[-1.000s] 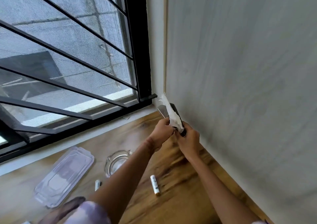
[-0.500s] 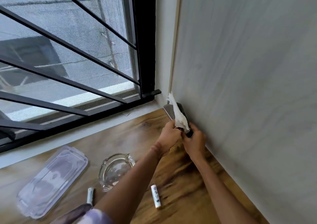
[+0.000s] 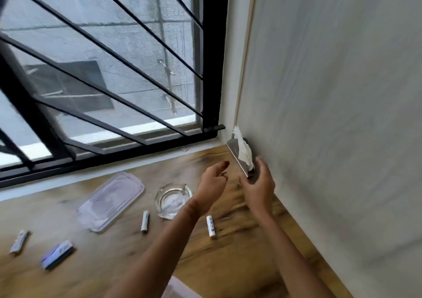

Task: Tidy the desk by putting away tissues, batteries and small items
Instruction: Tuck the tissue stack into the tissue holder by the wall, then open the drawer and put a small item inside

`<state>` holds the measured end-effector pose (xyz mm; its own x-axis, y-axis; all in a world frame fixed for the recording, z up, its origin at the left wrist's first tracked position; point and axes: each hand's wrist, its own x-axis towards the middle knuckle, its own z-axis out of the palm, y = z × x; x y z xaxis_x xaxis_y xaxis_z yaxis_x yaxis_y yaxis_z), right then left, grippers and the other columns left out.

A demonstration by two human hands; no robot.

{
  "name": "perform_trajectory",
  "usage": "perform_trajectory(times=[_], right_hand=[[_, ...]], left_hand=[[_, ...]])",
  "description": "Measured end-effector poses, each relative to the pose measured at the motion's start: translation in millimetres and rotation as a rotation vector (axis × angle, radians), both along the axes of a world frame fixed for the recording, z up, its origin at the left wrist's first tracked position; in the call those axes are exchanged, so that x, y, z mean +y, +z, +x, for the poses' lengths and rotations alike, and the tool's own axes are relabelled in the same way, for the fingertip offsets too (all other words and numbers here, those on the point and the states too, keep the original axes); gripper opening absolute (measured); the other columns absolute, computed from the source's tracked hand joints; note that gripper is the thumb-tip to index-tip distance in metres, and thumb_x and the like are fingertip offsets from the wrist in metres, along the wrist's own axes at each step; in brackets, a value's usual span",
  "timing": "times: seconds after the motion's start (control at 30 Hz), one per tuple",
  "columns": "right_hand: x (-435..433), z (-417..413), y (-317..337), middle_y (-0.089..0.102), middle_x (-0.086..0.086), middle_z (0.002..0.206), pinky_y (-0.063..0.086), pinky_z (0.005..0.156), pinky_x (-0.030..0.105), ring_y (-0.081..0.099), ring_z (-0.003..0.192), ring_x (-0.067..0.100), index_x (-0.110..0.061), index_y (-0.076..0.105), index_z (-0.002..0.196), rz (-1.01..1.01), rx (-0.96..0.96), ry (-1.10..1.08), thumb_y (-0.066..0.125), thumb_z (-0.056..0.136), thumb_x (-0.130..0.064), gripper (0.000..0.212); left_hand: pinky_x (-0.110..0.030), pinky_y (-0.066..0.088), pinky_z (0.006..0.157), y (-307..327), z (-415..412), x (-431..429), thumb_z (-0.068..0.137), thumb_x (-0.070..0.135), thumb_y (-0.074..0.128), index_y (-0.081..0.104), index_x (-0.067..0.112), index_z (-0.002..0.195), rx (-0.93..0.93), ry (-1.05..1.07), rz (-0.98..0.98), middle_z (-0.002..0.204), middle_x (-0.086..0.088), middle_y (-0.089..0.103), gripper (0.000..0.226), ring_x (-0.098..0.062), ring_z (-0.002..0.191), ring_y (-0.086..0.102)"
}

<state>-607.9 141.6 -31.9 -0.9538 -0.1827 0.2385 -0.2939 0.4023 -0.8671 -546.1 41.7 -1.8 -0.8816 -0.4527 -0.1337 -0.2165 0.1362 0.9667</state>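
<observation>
Head view: the tissue (image 3: 243,149) stands in a shiny metal holder (image 3: 234,153) pushed into the far right corner of the bench (image 3: 228,263), against the grey wall (image 3: 331,138) and just below the window frame (image 3: 214,69). The right grip (image 3: 260,183) hovers at the holder's near end with its fingers spread and relaxed, clamped on nothing; whether a fingertip touches the metal I cannot tell. The left grip (image 3: 212,181) hangs just beside it, fingers loosely curled around nothing, apart from the holder.

With the tissue seated, the batteries look like the next job. 2 lie on the wood on the near side of both grips. The right battery (image 3: 211,226) sits between the 2 forearms, just beside the left forearm, and its long axis runs almost straight away from the person. The left battery (image 3: 145,221) lies on the other side of the glass ashtray (image 3: 173,200), near the clear plastic lid (image 3: 112,202), with the same near-to-far lie. Both are toward the person from the grips, so either grip must draw back and down. My judgement is that the left grip is nearer to each. A pinch across the short sides suits that lie, since a round cell may roll sideways if nudged. 2 small packets (image 3: 57,254) wait at the far left.
</observation>
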Motion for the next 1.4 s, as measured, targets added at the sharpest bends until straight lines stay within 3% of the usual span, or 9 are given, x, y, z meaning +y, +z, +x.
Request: perform_trajectory(times=[0.17, 0.4, 0.53, 0.67, 0.73, 0.93, 1.1, 1.23, 1.4], right_hand=[[3, 51, 14, 0.048, 0.008, 0.137, 0.038, 0.103, 0.026, 0.045, 0.126, 0.019, -0.009, 0.040, 0.134, -0.024, 0.080, 0.141, 0.064, 0.085, -0.018, 0.056], [15, 131, 23, 0.057, 0.008, 0.126, 0.040, 0.100, 0.023, 0.051, 0.119, 0.017, -0.005, 0.051, 0.124, -0.076, 0.203, 0.244, 0.064, 0.085, -0.014, 0.041], [26, 186, 24, 0.061, 0.005, 0.116, 0.037, 0.087, 0.010, 0.051, 0.102, 0.006, -0.007, 0.055, 0.116, -0.111, 0.216, 0.272, 0.063, 0.085, -0.012, 0.033], [41, 250, 18, 0.064, 0.006, 0.110, 0.040, 0.086, 0.016, 0.056, 0.099, 0.012, -0.006, 0.059, 0.111, -0.135, 0.198, 0.250, 0.064, 0.084, -0.009, 0.028], [52, 291, 11, 0.064, 0.006, 0.109, 0.043, 0.087, 0.020, 0.055, 0.098, 0.010, -0.005, 0.059, 0.110, -0.130, 0.163, 0.255, 0.063, 0.085, -0.009, 0.026], [86, 410, -12, 0.062, -0.012, 0.091, 0.048, 0.072, 0.008, 0.061, 0.082, -0.007, -0.015, 0.060, 0.099, -0.270, -0.223, 0.302, 0.061, 0.088, -0.018, 0.012], [105, 474, -66, 0.058, 0.007, 0.100, 0.053, 0.077, 0.030, 0.058, 0.092, 0.017, -0.011, 0.056, 0.099, -0.459, -0.884, 0.112, 0.061, 0.087, -0.023, 0.017], [102, 494, -103, 0.050, 0.009, 0.111, 0.046, 0.083, 0.038, 0.052, 0.109, 0.027, -0.010, 0.044, 0.126, -0.605, -1.362, 0.035, 0.064, 0.081, -0.041, 0.058], [87, 497, -137, 0.044, 0.004, 0.077, 0.046, 0.081, 0.037, 0.048, 0.072, 0.019, -0.007, 0.039, 0.134, -0.655, -1.450, 0.023, 0.060, 0.059, -0.064, 0.096]], left_hand=[[-0.031, 0.037, 0.108, 7, 57, 9, 0.090, -0.004, 0.043, 0.052, 0.012, 0.130, 0.052, 0.102, 0.017, 0.131, 0.004, 0.054, 0.044, -0.015, 0.125, 0.049], [-0.026, 0.042, 0.098, 21, 140, 22, 0.091, -0.002, 0.048, 0.058, 0.008, 0.124, 0.150, 0.207, 0.019, 0.126, -0.009, 0.061, 0.036, -0.023, 0.121, 0.054], [-0.013, 0.046, 0.081, 22, 202, 36, 0.092, -0.001, 0.048, 0.059, 0.009, 0.121, 0.206, 0.251, 0.074, 0.118, -0.005, 0.063, 0.032, -0.012, 0.104, 0.058], [-0.032, 0.047, 0.097, 9, 278, 51, 0.092, -0.002, 0.047, 0.060, 0.008, 0.119, 0.202, 0.304, 0.117, 0.119, -0.011, 0.064, 0.032, -0.017, 0.102, 0.061], [-0.025, 0.051, 0.089, 0, 324, 62, 0.092, 0.000, 0.049, 0.062, 0.016, 0.113, 0.208, 0.306, 0.089, 0.110, -0.005, 0.067, 0.029, -0.015, 0.100, 0.063], [-0.021, 0.053, 0.080, -34, 446, 88, 0.094, 0.002, 0.044, 0.063, 0.012, 0.098, 0.210, 0.407, 0.282, 0.090, 0.002, 0.071, 0.023, -0.011, 0.085, 0.067], [-0.022, 0.055, 0.071, -96, 531, 112, 0.094, 0.005, 0.044, 0.066, 0.009, 0.088, 0.134, 0.595, 0.576, 0.073, -0.001, 0.074, 0.023, -0.013, 0.072, 0.068], [-0.038, 0.041, 0.101, -149, 560, 121, 0.098, 0.025, 0.040, 0.058, 0.001, 0.108, 0.067, 0.767, 0.958, 0.111, -0.015, 0.062, 0.032, -0.027, 0.104, 0.059], [-0.043, 0.027, 0.113, -196, 565, 103, 0.090, 0.055, 0.041, 0.027, -0.002, 0.142, 0.131, 0.921, 1.260, 0.147, -0.019, 0.034, 0.078, -0.032, 0.136, 0.034]])
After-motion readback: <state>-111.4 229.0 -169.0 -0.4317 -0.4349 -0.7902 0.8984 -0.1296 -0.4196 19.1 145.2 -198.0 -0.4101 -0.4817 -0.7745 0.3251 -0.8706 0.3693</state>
